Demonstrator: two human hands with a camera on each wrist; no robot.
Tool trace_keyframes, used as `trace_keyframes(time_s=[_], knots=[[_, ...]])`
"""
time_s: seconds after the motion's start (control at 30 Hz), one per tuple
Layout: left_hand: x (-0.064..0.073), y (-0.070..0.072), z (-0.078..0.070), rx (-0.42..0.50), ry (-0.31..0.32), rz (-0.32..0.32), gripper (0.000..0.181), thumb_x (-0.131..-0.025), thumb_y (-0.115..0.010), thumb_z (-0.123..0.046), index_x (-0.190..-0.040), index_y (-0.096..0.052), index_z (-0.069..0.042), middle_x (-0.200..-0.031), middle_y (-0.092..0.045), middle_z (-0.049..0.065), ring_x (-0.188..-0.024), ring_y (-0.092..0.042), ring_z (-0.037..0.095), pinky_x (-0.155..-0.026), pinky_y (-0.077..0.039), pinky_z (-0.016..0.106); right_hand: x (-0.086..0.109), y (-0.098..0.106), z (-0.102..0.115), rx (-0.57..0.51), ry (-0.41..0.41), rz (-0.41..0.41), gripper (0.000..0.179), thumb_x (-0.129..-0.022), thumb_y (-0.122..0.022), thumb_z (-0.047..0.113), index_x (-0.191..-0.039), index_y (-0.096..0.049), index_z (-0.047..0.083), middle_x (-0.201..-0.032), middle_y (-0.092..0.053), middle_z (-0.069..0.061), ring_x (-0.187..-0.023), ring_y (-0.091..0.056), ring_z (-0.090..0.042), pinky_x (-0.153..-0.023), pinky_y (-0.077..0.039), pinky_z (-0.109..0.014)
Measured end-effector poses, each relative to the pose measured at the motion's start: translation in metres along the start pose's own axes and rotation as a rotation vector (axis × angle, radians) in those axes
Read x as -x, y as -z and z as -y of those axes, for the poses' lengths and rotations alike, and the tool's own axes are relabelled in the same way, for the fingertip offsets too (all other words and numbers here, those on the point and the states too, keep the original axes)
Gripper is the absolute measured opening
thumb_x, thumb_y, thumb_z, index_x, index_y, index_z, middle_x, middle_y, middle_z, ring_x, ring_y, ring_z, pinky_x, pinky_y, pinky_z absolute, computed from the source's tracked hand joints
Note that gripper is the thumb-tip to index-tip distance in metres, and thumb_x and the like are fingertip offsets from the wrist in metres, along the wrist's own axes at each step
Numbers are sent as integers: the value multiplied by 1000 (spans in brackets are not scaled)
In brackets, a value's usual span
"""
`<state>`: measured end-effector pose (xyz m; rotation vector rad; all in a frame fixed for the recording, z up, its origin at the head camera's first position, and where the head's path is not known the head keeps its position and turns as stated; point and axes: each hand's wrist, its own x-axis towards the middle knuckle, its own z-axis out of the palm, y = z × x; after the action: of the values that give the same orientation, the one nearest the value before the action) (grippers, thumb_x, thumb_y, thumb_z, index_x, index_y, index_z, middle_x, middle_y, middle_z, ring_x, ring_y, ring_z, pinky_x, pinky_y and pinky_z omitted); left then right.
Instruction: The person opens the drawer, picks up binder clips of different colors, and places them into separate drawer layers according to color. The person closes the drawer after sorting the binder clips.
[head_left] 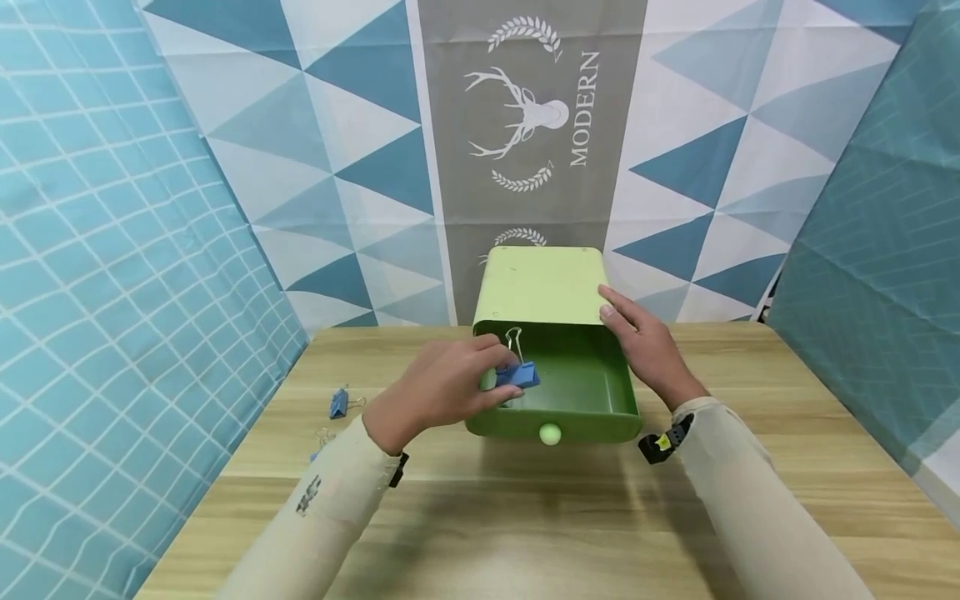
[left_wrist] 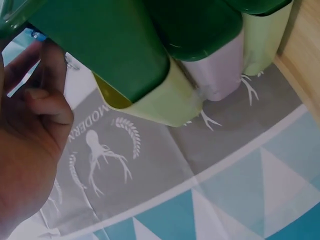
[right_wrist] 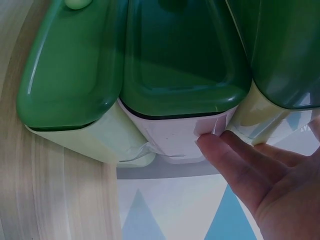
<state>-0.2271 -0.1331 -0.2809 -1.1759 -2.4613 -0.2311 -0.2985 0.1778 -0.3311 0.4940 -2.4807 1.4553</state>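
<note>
My left hand (head_left: 450,379) pinches a blue binder clip (head_left: 521,375) between thumb and fingers, its wire handle sticking up. The clip hangs over the pulled-out green drawer (head_left: 585,425), whose round light-green knob (head_left: 550,433) faces me. That drawer is the top one of a stacked cabinet with a pale green upper casing (head_left: 543,287). Against the right side of the cabinet lies my right hand (head_left: 652,346), fingers extended. In the right wrist view, the fingertips (right_wrist: 210,140) touch the pink middle casing (right_wrist: 175,137); the two lower drawers are closed.
On the wooden table (head_left: 352,500), left of the cabinet, lies another blue binder clip (head_left: 340,403). A further clip (head_left: 322,437) is partly hidden by the left sleeve. Patterned cloth (head_left: 360,125) hangs behind the table and along both sides.
</note>
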Motion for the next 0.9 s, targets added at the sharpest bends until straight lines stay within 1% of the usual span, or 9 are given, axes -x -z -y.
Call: trace_keyframes(time_s=[0.17, 0.3, 0.47, 0.67, 0.9], knots=[[-10, 1, -5, 10, -17, 82, 26, -88, -78, -40, -102, -73, -19, -90, -62, -9, -67, -52, 5, -56, -42, 22, 0, -2, -2, -9, -1, 6, 58, -101, -43, 61, -154, -37, 39, -160, -31, 8, -149, -24, -22, -113, -27, -60], [-20, 3, -9, 8, -28, 159, 25, -90, -76, -40, -102, -74, -19, -94, -65, -10, -74, -55, 4, -63, -46, 21, 0, -2, -2, 0, -2, 7, 58, -101, -42, 62, -154, -36, 40, -160, -31, 7, -149, -23, -22, -112, -26, -61], [-32, 7, -16, -8, -40, 247, 24, -91, -74, -40, -103, -74, -19, -94, -65, -10, -74, -56, 4, -63, -46, 21, 0, -2, 0, 8, 5, 3, 57, -102, -42, 59, -155, -36, 38, -161, -31, 5, -149, -23, -25, -112, -26, -62], [-47, 5, -23, -28, -56, 304, 23, -92, -73, -42, -99, -73, -21, -89, -63, -12, -73, -55, 3, -62, -46, 22, 0, -2, 1, 13, 19, -2, 56, -104, -43, 55, -156, -36, 35, -161, -31, 3, -149, -24, -27, -112, -26, -63], [-61, -1, -33, -52, -59, 362, 23, -93, -71, -44, -100, -74, -22, -89, -61, -13, -74, -54, 3, -61, -46, 22, 0, -2, 0, 8, -4, -6, 58, -102, -42, 61, -155, -37, 38, -160, -32, 6, -149, -25, -23, -113, -26, -60]])
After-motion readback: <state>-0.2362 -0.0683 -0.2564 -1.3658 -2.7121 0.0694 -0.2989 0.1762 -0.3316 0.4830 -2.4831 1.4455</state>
